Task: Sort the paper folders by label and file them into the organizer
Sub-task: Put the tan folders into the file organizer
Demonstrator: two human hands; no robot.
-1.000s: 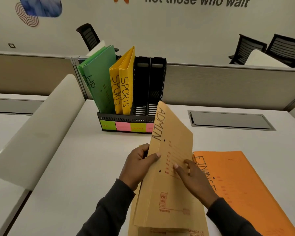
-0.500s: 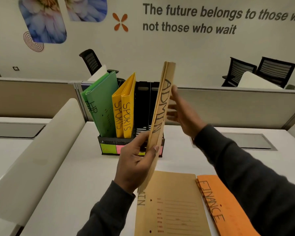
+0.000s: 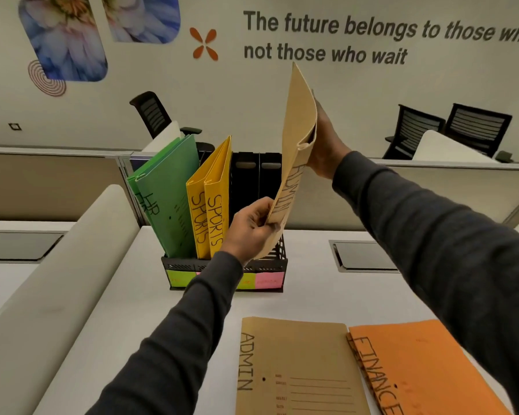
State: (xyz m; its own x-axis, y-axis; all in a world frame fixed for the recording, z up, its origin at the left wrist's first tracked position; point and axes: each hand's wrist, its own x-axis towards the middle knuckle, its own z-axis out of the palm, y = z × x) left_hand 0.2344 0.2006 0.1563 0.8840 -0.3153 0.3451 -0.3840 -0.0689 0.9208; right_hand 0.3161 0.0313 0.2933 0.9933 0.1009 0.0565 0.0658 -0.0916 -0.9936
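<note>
Folder marked ADMIN point(image 3: 297, 151) is pinched at its lower corner by the left hand point(image 3: 250, 227) and clasped higher by the right hand point(image 3: 324, 145); it should be lowered upright into a vacant organizer point(image 3: 261, 187) slot.

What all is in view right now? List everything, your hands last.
organizer: one, black, back middle of desk.
HR folders: two, green, leftmost slot.
SPORTS folders: two, yellow, next slot.
sticky labels: green and pink, organizer front.
held ADMIN folder: one, tan, raised over the organizer.
flat ADMIN folder: one, brown, near desk edge.
FINANCE folder: orange, right of it.
office chairs: three, black, behind partition.
left hand: grips held folder's lower end.
right hand: grips its upper edge.
</note>
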